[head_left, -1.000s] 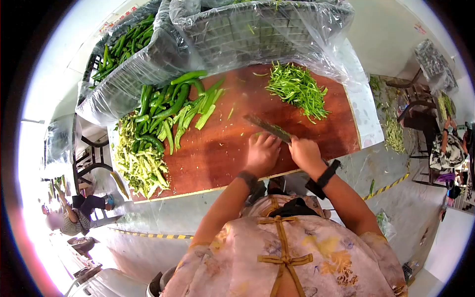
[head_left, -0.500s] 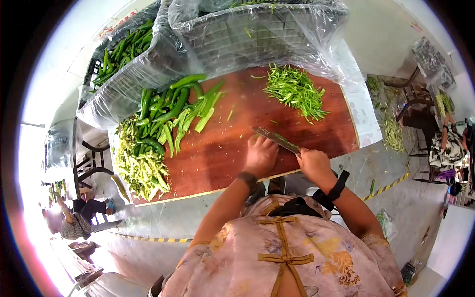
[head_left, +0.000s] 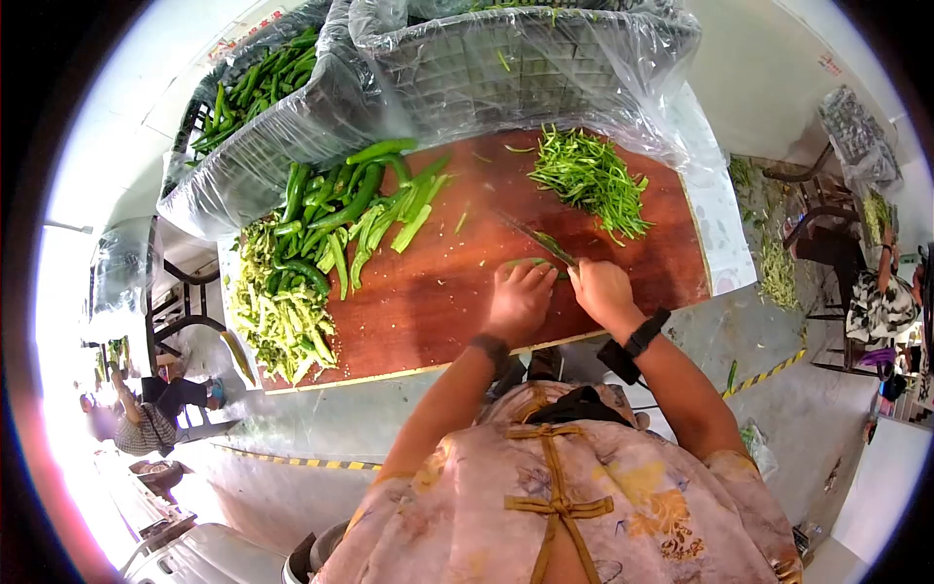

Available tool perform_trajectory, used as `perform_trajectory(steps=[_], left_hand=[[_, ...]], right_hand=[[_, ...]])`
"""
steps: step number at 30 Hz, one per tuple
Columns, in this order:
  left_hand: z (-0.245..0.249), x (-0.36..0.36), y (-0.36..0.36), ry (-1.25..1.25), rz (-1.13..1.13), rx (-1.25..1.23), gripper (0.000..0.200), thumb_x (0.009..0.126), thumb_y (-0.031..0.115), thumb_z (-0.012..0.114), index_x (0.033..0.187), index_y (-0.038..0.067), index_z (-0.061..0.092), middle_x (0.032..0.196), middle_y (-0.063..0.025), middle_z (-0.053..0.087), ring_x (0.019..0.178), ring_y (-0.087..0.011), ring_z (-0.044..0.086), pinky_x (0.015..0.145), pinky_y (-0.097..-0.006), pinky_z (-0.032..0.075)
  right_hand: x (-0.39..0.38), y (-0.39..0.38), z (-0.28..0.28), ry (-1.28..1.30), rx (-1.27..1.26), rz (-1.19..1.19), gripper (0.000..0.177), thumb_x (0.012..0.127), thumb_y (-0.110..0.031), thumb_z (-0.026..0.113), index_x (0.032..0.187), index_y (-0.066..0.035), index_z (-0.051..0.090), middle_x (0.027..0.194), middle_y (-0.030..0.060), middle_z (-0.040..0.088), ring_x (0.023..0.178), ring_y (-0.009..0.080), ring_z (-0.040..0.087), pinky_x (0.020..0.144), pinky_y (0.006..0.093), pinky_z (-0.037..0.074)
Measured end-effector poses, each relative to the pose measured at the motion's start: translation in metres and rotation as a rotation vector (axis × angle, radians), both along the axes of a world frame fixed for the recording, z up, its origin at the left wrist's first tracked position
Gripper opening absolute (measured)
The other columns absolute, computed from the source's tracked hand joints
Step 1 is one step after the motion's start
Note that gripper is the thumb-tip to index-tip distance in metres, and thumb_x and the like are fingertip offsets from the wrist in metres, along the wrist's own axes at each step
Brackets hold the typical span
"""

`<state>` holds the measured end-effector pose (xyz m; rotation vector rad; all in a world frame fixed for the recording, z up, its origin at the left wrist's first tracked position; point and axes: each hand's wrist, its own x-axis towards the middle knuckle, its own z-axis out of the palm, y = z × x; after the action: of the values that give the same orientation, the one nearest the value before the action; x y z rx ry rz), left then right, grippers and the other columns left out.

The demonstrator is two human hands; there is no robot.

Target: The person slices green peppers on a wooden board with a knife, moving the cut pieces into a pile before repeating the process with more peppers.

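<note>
The left hand (head_left: 519, 300), curled, pins a green pepper piece (head_left: 528, 261) on the reddish-brown board (head_left: 418, 316); beside it, the right hand (head_left: 603, 292) grips a knife (head_left: 551, 245), which could nick the left if the piece slipped. Beyond, a plastic-lined crate (head_left: 292, 124) holds whole green chillies (head_left: 261, 83); a larger crate's (head_left: 525, 83) contents are mostly hidden.
</note>
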<state>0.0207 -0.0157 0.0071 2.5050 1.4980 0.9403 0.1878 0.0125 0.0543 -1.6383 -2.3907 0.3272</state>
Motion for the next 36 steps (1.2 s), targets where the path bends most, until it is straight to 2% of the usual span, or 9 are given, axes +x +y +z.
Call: perform_trajectory(steps=[2, 4, 7, 17, 19, 22, 26, 28, 36], left_hand=[[0.0, 0.001, 0.0, -0.027, 0.01, 0.011, 0.027, 0.075, 0.016, 0.056, 0.102, 0.012, 0.058, 0.105, -0.0037, 0.057, 0.104, -0.0264, 0.051, 0.091, -0.0468, 0.033], [0.005, -0.001, -0.003, 0.119, 0.005, -0.118, 0.027, 0.076, 0.015, 0.059, 0.102, 0.008, 0.061, 0.103, -0.0046, 0.057, 0.104, -0.0234, 0.05, 0.09, -0.0455, 0.035], [0.009, -0.001, -0.003, 0.089, -0.008, -0.09, 0.025, 0.076, 0.015, 0.058, 0.1, 0.008, 0.061, 0.102, -0.0045, 0.057, 0.104, -0.0237, 0.05, 0.09, -0.0455, 0.035], [0.008, -0.004, -0.002, 0.083, -0.041, -0.126, 0.028, 0.077, 0.015, 0.058, 0.103, 0.007, 0.061, 0.108, -0.0049, 0.057, 0.108, -0.0233, 0.049, 0.089, -0.046, 0.035], [0.006, -0.002, 0.002, -0.031, -0.053, 0.03, 0.027, 0.073, 0.014, 0.057, 0.1, 0.009, 0.057, 0.098, -0.0073, 0.055, 0.098, -0.0286, 0.051, 0.087, -0.0469, 0.035], [0.005, 0.0, -0.002, 0.007, 0.005, -0.06, 0.029, 0.077, 0.014, 0.058, 0.105, 0.006, 0.06, 0.109, -0.0069, 0.057, 0.108, -0.024, 0.049, 0.09, -0.0445, 0.035], [0.006, -0.002, -0.006, 0.05, 0.033, -0.128, 0.028, 0.077, 0.015, 0.058, 0.103, 0.006, 0.06, 0.108, -0.0075, 0.057, 0.107, -0.0245, 0.05, 0.091, -0.044, 0.035], [0.009, -0.003, -0.006, 0.166, 0.013, -0.184, 0.026, 0.076, 0.014, 0.057, 0.101, 0.006, 0.06, 0.106, -0.0069, 0.056, 0.106, -0.0247, 0.05, 0.092, -0.0446, 0.035], [0.002, -0.004, -0.003, 0.097, 0.004, -0.11, 0.026, 0.075, 0.013, 0.057, 0.1, 0.006, 0.061, 0.104, -0.0065, 0.057, 0.106, -0.024, 0.05, 0.091, -0.0466, 0.035]], right_hand=[[0.012, -0.017, 0.002, -0.02, -0.031, 0.001, 0.025, 0.087, -0.026, 0.053, 0.081, -0.003, 0.059, 0.06, 0.0177, 0.059, 0.058, 0.0359, 0.06, 0.054, 0.0464, 0.048], [0.019, -0.034, 0.012, -0.039, -0.101, 0.002, 0.024, 0.087, -0.026, 0.054, 0.083, -0.004, 0.06, 0.062, 0.0182, 0.06, 0.059, 0.0366, 0.06, 0.055, 0.0474, 0.048], [0.027, -0.045, 0.019, -0.064, -0.14, -0.031, 0.023, 0.086, -0.025, 0.055, 0.082, -0.003, 0.06, 0.063, 0.0187, 0.06, 0.06, 0.0364, 0.061, 0.056, 0.047, 0.048], [0.0, -0.017, -0.003, -0.041, -0.086, 0.038, 0.024, 0.085, -0.025, 0.055, 0.079, -0.002, 0.059, 0.063, 0.019, 0.06, 0.059, 0.0369, 0.061, 0.055, 0.0462, 0.049], [-0.009, -0.001, -0.003, -0.001, 0.007, 0.007, 0.024, 0.086, -0.025, 0.054, 0.079, -0.002, 0.059, 0.063, 0.0194, 0.06, 0.06, 0.037, 0.061, 0.055, 0.0463, 0.049], [-0.003, -0.002, 0.002, -0.031, -0.043, -0.028, 0.025, 0.087, -0.026, 0.054, 0.08, -0.002, 0.059, 0.063, 0.0192, 0.06, 0.061, 0.0372, 0.06, 0.056, 0.0469, 0.049], [0.014, -0.032, 0.015, -0.059, -0.12, -0.025, 0.026, 0.087, -0.027, 0.053, 0.083, -0.003, 0.061, 0.065, 0.0188, 0.061, 0.063, 0.0378, 0.06, 0.058, 0.0475, 0.048], [0.02, -0.042, 0.019, -0.068, -0.13, -0.012, 0.026, 0.087, -0.027, 0.053, 0.083, -0.003, 0.061, 0.066, 0.019, 0.061, 0.063, 0.038, 0.06, 0.058, 0.0482, 0.048], [-0.003, -0.026, 0.009, -0.058, -0.144, -0.012, 0.026, 0.087, -0.026, 0.053, 0.08, -0.001, 0.059, 0.066, 0.0198, 0.061, 0.063, 0.0379, 0.061, 0.058, 0.048, 0.049]])
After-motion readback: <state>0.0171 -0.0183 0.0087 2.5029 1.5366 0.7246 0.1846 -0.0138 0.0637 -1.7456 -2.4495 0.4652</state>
